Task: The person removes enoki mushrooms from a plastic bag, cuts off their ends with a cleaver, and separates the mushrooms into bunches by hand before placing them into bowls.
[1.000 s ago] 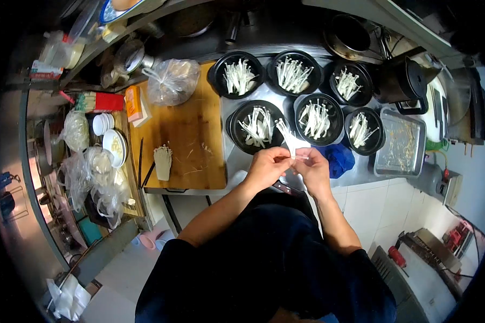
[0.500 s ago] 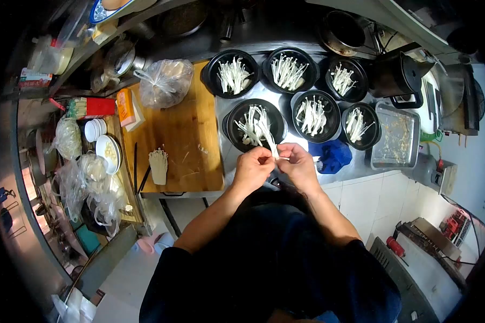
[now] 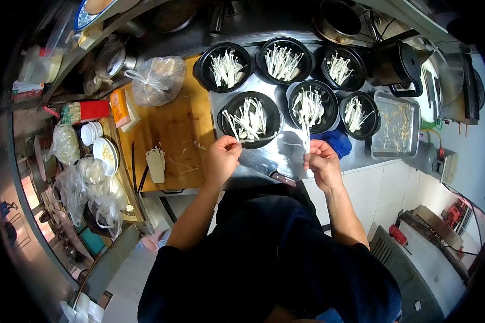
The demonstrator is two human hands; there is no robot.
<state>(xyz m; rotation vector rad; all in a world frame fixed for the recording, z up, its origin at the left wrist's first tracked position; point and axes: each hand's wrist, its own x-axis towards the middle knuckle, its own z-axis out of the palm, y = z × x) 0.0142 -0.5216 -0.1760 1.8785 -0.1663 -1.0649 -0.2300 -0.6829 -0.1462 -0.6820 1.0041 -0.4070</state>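
My left hand [image 3: 227,156] pinches a thin strand of enoki mushrooms [image 3: 231,127] at the near left rim of a black bowl [image 3: 277,131], which has more enoki inside. Between the fingers of my right hand [image 3: 323,160] is a larger upright bunch of enoki [image 3: 307,137], its caps reaching over the middle black bowl [image 3: 333,121]. Other black bowls stand around these, each holding loose enoki. A knife with a brown handle [image 3: 283,178] lies at the counter's front edge, its blade pointing back between my hands.
On the wooden board [image 3: 191,124] at left are an uncut enoki clump [image 3: 156,165], a tied plastic bag [image 3: 157,81] and dark chopsticks [image 3: 143,178]. A metal tray [image 3: 396,126] sits at right. Blue cloth-like material [image 3: 337,143] lies behind my right hand.
My hands have moved apart, pulling one enoki bunch into two portions. The left went left, the right went right to the middle bowl. The knife handle has come into view.
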